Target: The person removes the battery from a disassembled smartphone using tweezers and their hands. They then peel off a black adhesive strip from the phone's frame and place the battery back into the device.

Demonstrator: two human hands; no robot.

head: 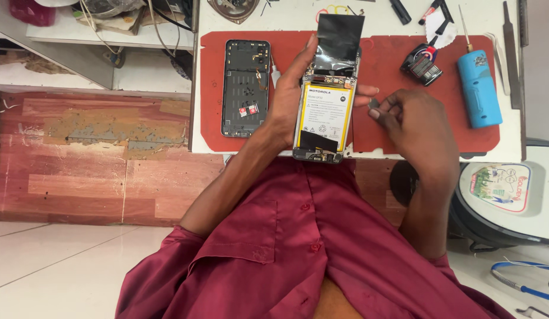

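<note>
Red work mat [404, 127] across upper frame. Opened phone [325, 97] at centre, battery side up, long axis top to bottom, grasped along its left edge by left hand [287, 97]. Detached back cover [245, 87] lies left. Right hand [413, 121], just right of phone, pinches a small grey part [373, 103] at fingertips.

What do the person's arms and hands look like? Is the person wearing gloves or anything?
No gloves: the left hand and the right hand are bare, with no rings or watch showing. The forearms are bare too. The person wears a dark red button shirt with its sleeves pushed up near the elbows.
</note>
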